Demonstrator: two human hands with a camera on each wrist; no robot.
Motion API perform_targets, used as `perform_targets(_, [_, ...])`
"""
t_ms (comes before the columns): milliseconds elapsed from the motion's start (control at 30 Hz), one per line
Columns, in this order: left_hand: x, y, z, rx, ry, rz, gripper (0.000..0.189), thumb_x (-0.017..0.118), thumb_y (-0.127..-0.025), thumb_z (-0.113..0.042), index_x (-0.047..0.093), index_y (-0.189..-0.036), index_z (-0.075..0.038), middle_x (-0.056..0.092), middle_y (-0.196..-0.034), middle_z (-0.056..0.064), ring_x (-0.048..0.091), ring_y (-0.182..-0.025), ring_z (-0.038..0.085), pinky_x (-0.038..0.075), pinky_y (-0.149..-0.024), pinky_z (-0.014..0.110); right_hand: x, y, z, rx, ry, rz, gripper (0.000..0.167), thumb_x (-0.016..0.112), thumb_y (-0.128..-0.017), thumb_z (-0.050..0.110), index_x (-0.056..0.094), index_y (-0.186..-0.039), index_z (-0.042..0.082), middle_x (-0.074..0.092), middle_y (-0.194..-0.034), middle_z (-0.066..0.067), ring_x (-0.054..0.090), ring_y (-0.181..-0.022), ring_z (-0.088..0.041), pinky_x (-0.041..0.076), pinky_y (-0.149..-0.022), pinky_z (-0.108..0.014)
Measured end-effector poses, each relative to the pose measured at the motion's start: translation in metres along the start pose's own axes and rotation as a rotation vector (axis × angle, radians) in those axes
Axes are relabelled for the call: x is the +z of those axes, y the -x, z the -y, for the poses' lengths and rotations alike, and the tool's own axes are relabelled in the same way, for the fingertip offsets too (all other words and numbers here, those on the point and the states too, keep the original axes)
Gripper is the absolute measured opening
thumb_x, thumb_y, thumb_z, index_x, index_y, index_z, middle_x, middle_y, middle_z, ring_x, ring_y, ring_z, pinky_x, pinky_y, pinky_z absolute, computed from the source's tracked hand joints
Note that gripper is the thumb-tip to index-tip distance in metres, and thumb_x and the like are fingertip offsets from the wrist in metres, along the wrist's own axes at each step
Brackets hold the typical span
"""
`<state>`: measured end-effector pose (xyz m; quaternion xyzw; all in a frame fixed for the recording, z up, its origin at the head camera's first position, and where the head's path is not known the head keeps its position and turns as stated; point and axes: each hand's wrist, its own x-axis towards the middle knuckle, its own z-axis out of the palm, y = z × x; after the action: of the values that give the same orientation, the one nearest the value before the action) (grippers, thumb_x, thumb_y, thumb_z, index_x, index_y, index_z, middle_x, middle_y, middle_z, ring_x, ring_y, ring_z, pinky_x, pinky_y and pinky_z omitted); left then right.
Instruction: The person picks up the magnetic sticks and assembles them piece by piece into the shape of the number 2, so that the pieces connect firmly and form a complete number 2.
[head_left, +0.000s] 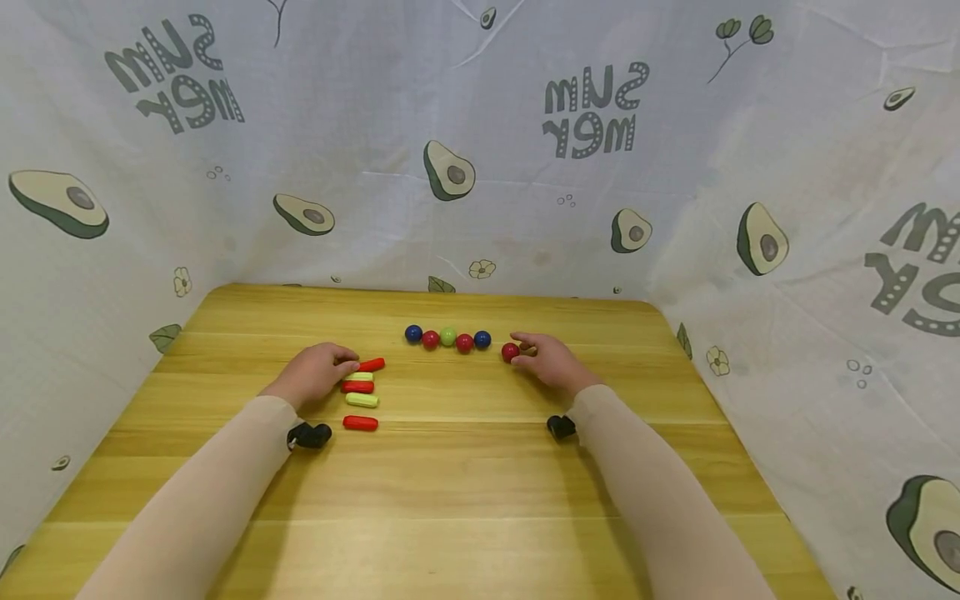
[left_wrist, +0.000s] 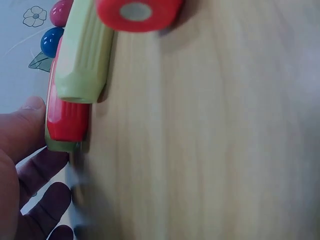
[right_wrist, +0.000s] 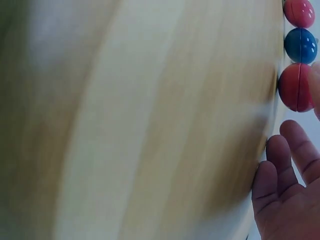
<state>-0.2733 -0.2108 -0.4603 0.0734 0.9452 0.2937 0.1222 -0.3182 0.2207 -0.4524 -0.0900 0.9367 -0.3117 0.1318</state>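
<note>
Your right hand is spread around glossy red ball, mid-frame; left hand at red plastic stick, can't tell if pinching.

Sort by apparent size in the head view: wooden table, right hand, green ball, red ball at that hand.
1. Wooden table
2. Right hand
3. Red ball and green ball: about alike, so unranked

The left arm, in a pale beige fabric sleeve, reaches toward one o'clock, its bare left hand toward two; the matching right arm points to eleven, its bare right hand to ten, thumb apart.
</note>
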Motion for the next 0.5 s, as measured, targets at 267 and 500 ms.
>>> perform_targets(267, [0.0011,-0.0032,-0.0061,-0.004,-0.012,0.014,0.042,0.056,-0.11,-0.037,0.069,-0.138,-0.009,0.066,-0.141,0.018,0.058,-0.127,0.037,0.043,-0.115,0.059,0.0027,-0.0037,-0.0008,0.0,-0.005,-0.007,0.057,0.068,-0.104,0.024,0.05,-0.158,0.015,0.062,-0.144,-0.018,0.058,-0.128,-0.036,0.043,-0.118,-0.053])
perform_targets(500, [0.0001,-0.0073,-0.0095,-0.024,0.007,0.039,0.04,0.059,-0.109,-0.034,0.07,-0.136,-0.008,0.068,-0.133,0.015,0.059,-0.114,0.032,0.046,-0.111,0.056,0.0049,-0.0068,-0.0007,0.026,-0.009,-0.008,0.056,0.069,-0.104,0.024,0.052,-0.156,0.017,0.061,-0.143,-0.017,0.058,-0.127,-0.035,0.044,-0.118,-0.051])
